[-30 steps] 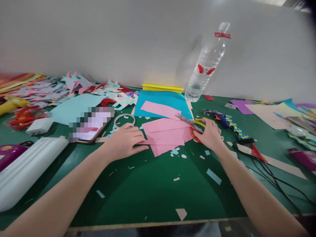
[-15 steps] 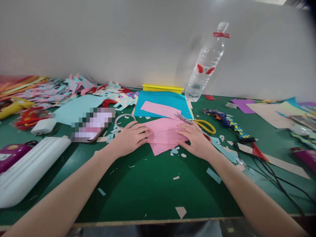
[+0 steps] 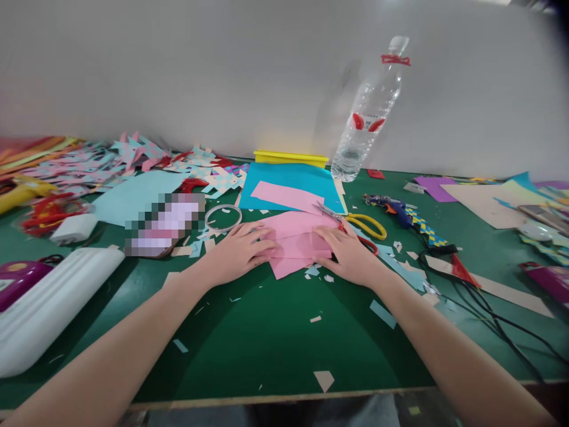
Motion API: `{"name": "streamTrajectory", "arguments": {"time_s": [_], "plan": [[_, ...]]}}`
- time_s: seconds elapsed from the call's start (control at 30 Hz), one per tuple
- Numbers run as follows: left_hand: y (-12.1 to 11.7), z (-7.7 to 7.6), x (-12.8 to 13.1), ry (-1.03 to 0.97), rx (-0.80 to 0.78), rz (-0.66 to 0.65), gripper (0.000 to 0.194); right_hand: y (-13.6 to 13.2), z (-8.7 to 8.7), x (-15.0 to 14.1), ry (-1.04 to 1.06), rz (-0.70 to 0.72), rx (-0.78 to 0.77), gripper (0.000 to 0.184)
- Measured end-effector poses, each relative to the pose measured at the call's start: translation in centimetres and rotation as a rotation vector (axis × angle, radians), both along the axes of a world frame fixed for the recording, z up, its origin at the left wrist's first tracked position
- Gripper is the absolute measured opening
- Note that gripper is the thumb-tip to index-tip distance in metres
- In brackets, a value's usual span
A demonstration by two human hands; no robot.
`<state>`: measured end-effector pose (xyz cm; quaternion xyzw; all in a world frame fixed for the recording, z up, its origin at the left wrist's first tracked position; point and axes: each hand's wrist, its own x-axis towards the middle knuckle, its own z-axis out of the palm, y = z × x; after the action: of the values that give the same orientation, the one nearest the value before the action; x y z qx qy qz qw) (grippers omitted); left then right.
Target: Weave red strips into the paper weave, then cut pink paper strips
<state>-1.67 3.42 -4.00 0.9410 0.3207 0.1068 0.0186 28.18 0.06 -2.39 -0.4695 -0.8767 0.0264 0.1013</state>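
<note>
Pink paper sheets [image 3: 293,246] lie overlapping on the green table, with a corner pointing toward me. On their left side rests my left hand [image 3: 240,252], fingers spread and pressing on the paper. My right hand [image 3: 347,252] lies over the right side, its fingers also stretched out and apart. Part of the paper is hidden beneath both hands. Scissors with a yellow and a red handle loop [image 3: 367,225] lie just beyond my right hand, partly covered by it. A pink strip [image 3: 287,196] lies on a blue sheet [image 3: 288,172] farther back.
A roll of clear tape [image 3: 223,218] and a phone [image 3: 166,228] lie left. A tilted water bottle [image 3: 367,118] leans on the grey wall. A white object [image 3: 62,302] is at front left. Black cables [image 3: 484,314] run at right. Paper scraps [image 3: 323,379] are scattered about.
My hands have come slightly closer together on the pink paper, the right one shifting left and the left one a little right. The view has moved slightly.
</note>
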Motion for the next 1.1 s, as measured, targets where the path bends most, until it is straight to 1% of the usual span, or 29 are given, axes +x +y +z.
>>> {"name": "streamTrajectory", "arguments": {"time_s": [0.13, 0.23, 0.3, 0.4, 0.57, 0.63, 0.73, 0.8, 0.83, 0.9, 0.93, 0.97, 1.03, 1.1], "plan": [[0.0, 0.0, 0.0, 0.0, -0.025, 0.01, 0.036, 0.1, 0.0, 0.1, 0.006, 0.009, 0.007, 0.06], [0.0, 0.0, 0.2, 0.002, 0.0, 0.02, 0.036, 0.1, -0.1, -0.1, -0.021, 0.027, 0.025, 0.05], [-0.1, 0.1, 0.3, 0.001, 0.016, 0.019, 0.035, 0.1, -0.3, -0.3, -0.048, 0.012, 0.044, 0.046], [0.0, 0.3, 0.3, -0.002, 0.015, -0.006, 0.032, 0.1, -0.5, -0.6, -0.077, -0.024, 0.071, 0.047], [0.0, 0.5, 0.4, -0.045, -0.008, -0.077, 0.032, 0.4, -1.0, -0.9, -0.106, -0.016, 0.106, 0.055], [-0.1, 0.5, 0.4, -0.048, 0.004, -0.08, 0.035, 0.7, -1.2, -1.0, -0.101, -0.025, 0.111, 0.057], [-0.3, 0.8, 0.5, -0.085, 0.058, -0.072, 0.038, 1.0, -1.2, -1.1, -0.054, -0.088, 0.119, 0.058], [-0.6, 1.2, 0.6, -0.174, 0.119, -0.07, 0.037, 1.0, -0.7, -1.2, 0.036, -0.11, 0.103, 0.058], [-0.8, 1.4, 0.7, -0.24, 0.152, -0.062, 0.037, 0.9, -0.3, -1.2, 0.116, -0.103, 0.08, 0.058], [-1.1, 1.8, 0.8, -0.404, 0.219, -0.015, 0.039, 0.5, 0.8, -1.2, 0.343, -0.069, -0.007, 0.056], [-1.3, 2.1, 0.9, -0.489, 0.24, 0.021, 0.04, 0.2, 1.4, -1.2, 0.489, -0.07, -0.059, 0.051], [-1.5, 2.2, 0.9, -0.566, 0.246, 0.057, 0.041, -0.2, 1.9, -1.1, 0.616, -0.082, -0.109, 0.046], [-1.9, 2.6, 1.0, -0.677, 0.227, 0.115, 0.04, -0.8, 2.8, -1.1, 0.822, -0.125, -0.123, 0.039], [-2.2, 2.8, 1.0, -0.732, 0.179, 0.161, 0.034, -1.3, 3.3, -1.2, 0.982, -0.115, -0.141, 0.038]]}}
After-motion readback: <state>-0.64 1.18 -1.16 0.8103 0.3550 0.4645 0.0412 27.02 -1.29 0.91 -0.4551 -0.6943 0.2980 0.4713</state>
